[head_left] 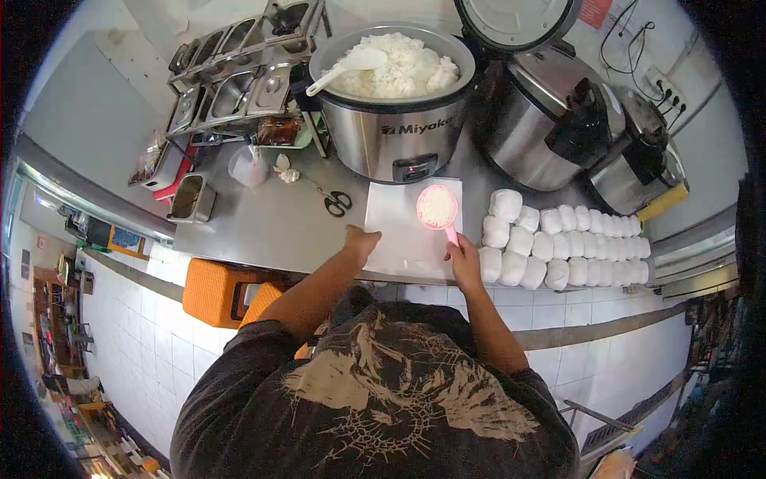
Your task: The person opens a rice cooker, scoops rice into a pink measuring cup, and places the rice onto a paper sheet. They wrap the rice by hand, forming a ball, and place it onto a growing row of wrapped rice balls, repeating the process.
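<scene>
My right hand (464,262) is closed round the handle of a pink scoop (452,232), whose round cup is filled with white rice (437,207). The scoop is over a white sheet of paper (392,209) on the steel counter. At the left edge of that paper is my left hand (362,243), thumb and fingers apart, with nothing visible in it. Behind the paper stands a Miyako rice cooker (391,136), heaped with cooked rice (403,64). A white rice paddle (348,70) rests on top of the heap.
Rows of white wrapped bundles (541,246) line the counter at right. Scissors (336,203) lie left of the paper. Further back are a second cooker (531,120) with its lid raised, a third cooker (634,152) and a rack of steel pans (231,94). An orange crate (215,291) is below.
</scene>
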